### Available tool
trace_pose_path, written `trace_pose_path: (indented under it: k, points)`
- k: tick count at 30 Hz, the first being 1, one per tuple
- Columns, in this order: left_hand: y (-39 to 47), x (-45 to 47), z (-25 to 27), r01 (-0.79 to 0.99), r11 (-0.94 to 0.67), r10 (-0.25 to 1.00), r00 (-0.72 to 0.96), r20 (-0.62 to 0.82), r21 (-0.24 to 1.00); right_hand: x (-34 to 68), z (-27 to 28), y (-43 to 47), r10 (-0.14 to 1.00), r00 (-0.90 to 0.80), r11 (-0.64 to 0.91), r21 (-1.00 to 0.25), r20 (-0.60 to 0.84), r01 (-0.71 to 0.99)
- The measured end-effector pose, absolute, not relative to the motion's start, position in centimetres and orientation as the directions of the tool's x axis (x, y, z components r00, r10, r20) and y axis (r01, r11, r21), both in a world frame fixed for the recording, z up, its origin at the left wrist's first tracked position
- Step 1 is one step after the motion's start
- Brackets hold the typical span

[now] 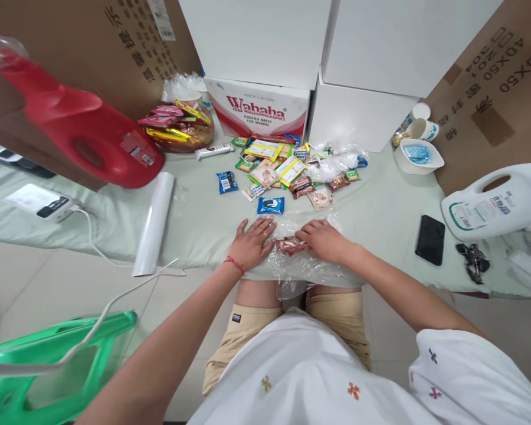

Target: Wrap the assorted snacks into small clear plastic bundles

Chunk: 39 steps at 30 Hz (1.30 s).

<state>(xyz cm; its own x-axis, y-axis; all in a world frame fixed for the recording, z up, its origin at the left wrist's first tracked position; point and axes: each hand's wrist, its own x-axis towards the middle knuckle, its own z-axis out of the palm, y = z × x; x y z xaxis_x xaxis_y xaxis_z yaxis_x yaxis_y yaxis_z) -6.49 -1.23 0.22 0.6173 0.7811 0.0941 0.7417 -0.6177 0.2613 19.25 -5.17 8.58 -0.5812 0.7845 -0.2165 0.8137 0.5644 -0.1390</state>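
Observation:
A brown snack packet [291, 245] lies on a sheet of clear plastic film [292, 268] at the table's near edge, between my two hands. My left hand [251, 243] rests flat with fingers spread, its thumb beside the packet's left end. My right hand [324, 239] is curled over the packet's right end, the fingertips bent down on it; part of the grip is hidden. Just beyond the hands lies a blue packet [271, 205]. Behind it spreads a pile of mixed wrapped snacks [265, 174].
On the left stand a red jug [88, 130], a roll of film [154, 224] and a bowl of snacks [181, 139]. White boxes [259, 112] line the back. A white bowl [419, 158], white jug [500, 200], phone [430, 239] and keys [472, 261] are right.

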Motion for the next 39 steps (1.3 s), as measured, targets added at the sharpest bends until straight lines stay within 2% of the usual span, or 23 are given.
trace_pose_path:
  k: [4,7,12,16,19,22,24,26,28,30,31,33,35,39]
  points:
    - [-1.3,-6.5,0.3,0.742,-0.616,0.783,0.614,0.1,0.265,22.9,8.9,-4.7,0.781,-0.618,0.579,-0.266,-0.093,0.771]
    - [-1.3,-6.6,0.2,0.74,-0.618,0.781,0.616,0.102,0.265,26.7,8.8,-4.2,0.819,-0.571,0.529,-0.309,-0.059,0.791]
    - [-1.3,-6.6,0.2,0.737,-0.619,0.78,0.618,0.101,0.272,29.6,6.9,-3.9,0.886,-0.425,0.37,-0.271,-0.185,0.889]
    - [-1.3,-6.6,0.3,0.737,-0.615,0.782,0.615,0.099,0.28,31.6,8.4,-3.5,0.948,-0.261,0.21,-0.261,-0.18,0.942]
    - [-1.2,-6.6,0.4,0.736,-0.618,0.78,0.619,0.094,0.275,34.3,11.2,-1.7,0.983,-0.109,0.064,-0.279,-0.148,0.958]
    - [-1.2,-6.6,0.4,0.735,-0.623,0.776,0.625,0.091,0.268,35.7,13.3,1.6,0.995,0.093,-0.099,-0.199,-0.037,0.975]
    - [-1.2,-6.6,0.4,0.736,-0.622,0.777,0.623,0.092,0.266,34.7,13.9,3.7,0.991,0.13,-0.124,-0.144,0.032,0.982]
    - [-1.3,-6.5,0.4,0.739,-0.618,0.781,0.617,0.098,0.268,31.8,13.7,4.7,0.996,0.036,-0.024,-0.128,0.088,0.991]
    - [-1.3,-6.5,0.5,0.739,-0.615,0.783,0.614,0.104,0.273,27.6,12.9,4.0,0.976,-0.191,0.206,-0.152,0.107,0.967]
    - [-1.4,-6.5,0.4,0.738,-0.614,0.784,0.612,0.108,0.279,23.2,11.6,2.0,0.867,-0.499,0.486,-0.236,0.008,0.841]
    - [-1.4,-6.5,0.4,0.737,-0.615,0.783,0.612,0.11,0.281,21.3,10.9,0.8,0.813,-0.58,0.547,-0.264,-0.062,0.795]
    - [-1.4,-6.6,0.3,0.734,-0.618,0.781,0.613,0.114,0.281,18.5,9.4,-1.3,0.779,-0.601,0.555,-0.25,-0.179,0.793]
    - [-1.3,-6.6,0.3,0.732,-0.62,0.779,0.616,0.117,0.281,17.4,8.3,-2.4,0.791,-0.564,0.527,-0.204,-0.236,0.825]
    - [-1.3,-6.6,0.3,0.731,-0.62,0.779,0.616,0.115,0.285,18.4,7.8,-3.0,0.774,-0.603,0.566,-0.213,-0.195,0.796]
